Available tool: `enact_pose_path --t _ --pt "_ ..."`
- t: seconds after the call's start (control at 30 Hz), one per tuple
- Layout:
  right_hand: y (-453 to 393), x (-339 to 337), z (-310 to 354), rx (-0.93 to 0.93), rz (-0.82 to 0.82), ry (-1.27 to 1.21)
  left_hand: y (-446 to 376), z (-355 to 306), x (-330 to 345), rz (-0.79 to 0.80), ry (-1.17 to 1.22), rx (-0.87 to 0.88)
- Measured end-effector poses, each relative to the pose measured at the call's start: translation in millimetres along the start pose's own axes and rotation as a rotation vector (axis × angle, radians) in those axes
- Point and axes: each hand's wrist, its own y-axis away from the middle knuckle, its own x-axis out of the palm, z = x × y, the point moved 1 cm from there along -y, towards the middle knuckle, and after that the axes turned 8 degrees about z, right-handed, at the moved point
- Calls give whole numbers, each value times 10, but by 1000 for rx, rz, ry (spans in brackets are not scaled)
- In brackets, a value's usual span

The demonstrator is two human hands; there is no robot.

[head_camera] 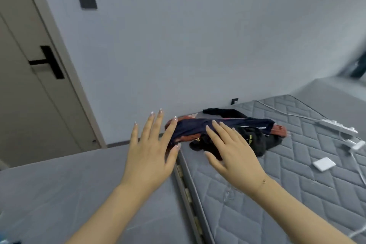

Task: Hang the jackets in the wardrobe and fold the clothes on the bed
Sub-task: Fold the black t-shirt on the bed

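A heap of clothes lies on the grey quilted mattress near the wall: a navy and rust-red garment, a black garment with yellow lettering and a black piece behind them. My left hand is stretched out with straight, spread fingers in front of the heap's left end, holding nothing. My right hand is also flat and spread, hovering over the near edge of the black garment. Whether either hand touches the cloth cannot be told.
A white power strip with cables and a small white flat box lie on the mattress at the right. The grey upholstered bed frame runs along the left. A beige door with a black handle stands at far left.
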Motion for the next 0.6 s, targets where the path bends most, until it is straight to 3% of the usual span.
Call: enact_pose_path --t 0.27,0.43,0.6 --pt "-140 593 -1620 281 121 -58 -1519 -941 964 167 65 231" --pt "-564 1101 -2354 444 170 -97 -2580 -1181 1640 231 108 372" --pt "-1252 1815 -3047 637 216 -194 -3898 -1303 2715 412 94 490"
